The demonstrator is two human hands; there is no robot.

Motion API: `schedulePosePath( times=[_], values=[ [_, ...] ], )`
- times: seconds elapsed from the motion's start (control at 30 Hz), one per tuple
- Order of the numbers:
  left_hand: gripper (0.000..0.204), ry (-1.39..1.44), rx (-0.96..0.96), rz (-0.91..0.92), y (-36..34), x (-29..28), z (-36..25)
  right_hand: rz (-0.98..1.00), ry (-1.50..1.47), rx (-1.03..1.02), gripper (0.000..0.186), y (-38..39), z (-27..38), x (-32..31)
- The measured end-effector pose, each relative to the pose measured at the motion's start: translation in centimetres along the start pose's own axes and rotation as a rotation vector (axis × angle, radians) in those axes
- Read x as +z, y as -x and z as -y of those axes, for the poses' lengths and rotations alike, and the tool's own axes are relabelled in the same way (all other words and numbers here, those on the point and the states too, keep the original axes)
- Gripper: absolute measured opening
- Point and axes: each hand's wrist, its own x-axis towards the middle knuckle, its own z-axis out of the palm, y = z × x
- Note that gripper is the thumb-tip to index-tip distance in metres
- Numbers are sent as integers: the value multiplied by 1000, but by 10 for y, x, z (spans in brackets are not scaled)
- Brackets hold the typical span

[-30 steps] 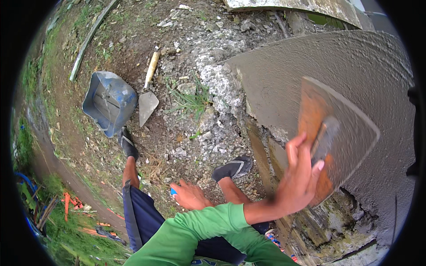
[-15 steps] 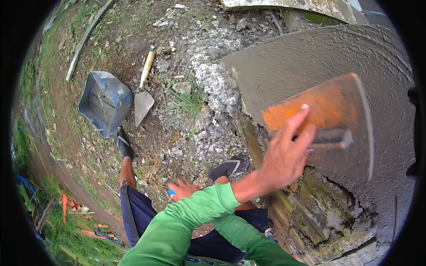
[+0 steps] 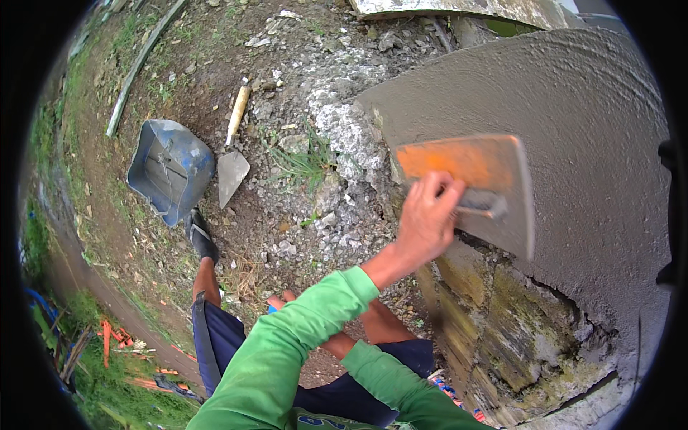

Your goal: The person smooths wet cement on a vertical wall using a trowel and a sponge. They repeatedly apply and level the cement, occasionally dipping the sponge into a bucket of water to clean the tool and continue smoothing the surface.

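Observation:
My left hand (image 3: 428, 218) is wrapped round the handle of an orange plastering float (image 3: 476, 161). The float's worn, cement-smeared board lies against a wet grey mortar surface (image 3: 573, 107), near its left edge. Behind my left forearm, my right hand (image 3: 285, 298) shows only in part, low between my knees. Its fingers are closed round something blue, mostly hidden and too small to name. A pointed trowel (image 3: 233, 172) with a pale wooden handle lies on the ground to the left. Next to it a scuffed blue-grey bucket (image 3: 190, 161) lies tipped, its mouth turned left.
Below the mortar runs a rough, mossy stone edge (image 3: 494, 322) with cracks. Crumbled white rubble (image 3: 344, 136) and a grass tuft (image 3: 308, 154) lie left of it. A long pole (image 3: 143, 64) rests at upper left, and orange scraps (image 3: 107, 340) at lower left.
My left hand has drawn the float left and slightly down across the mortar. My right hand has shifted a little and is more covered by my left forearm.

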Motion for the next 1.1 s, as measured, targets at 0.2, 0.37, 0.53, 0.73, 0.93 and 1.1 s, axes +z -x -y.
schedulePosePath(
  times=[0.2,0.37,0.53,0.73,0.93,1.1],
  values=[
    [42,51,355,-21,-13,-1,-104,2,294,116,46,-6,33,-22],
    [41,-106,-26,-62,-18,-19,67,-108,-51,-16,36,18,7,-7],
    [42,48,-112,-35,-8,-3,21,-131,-250,-102,45,6,-12,14],
    [41,82,291,-22,-10,1,-151,5,334,141,44,-5,43,-33],
    [42,26,14,64,-22,-10,-18,-180,461,-91,47,2,-4,-10],
    [39,-30,-311,-157,26,-3,128,73,-699,-34,41,-13,-115,50]
  ],
)
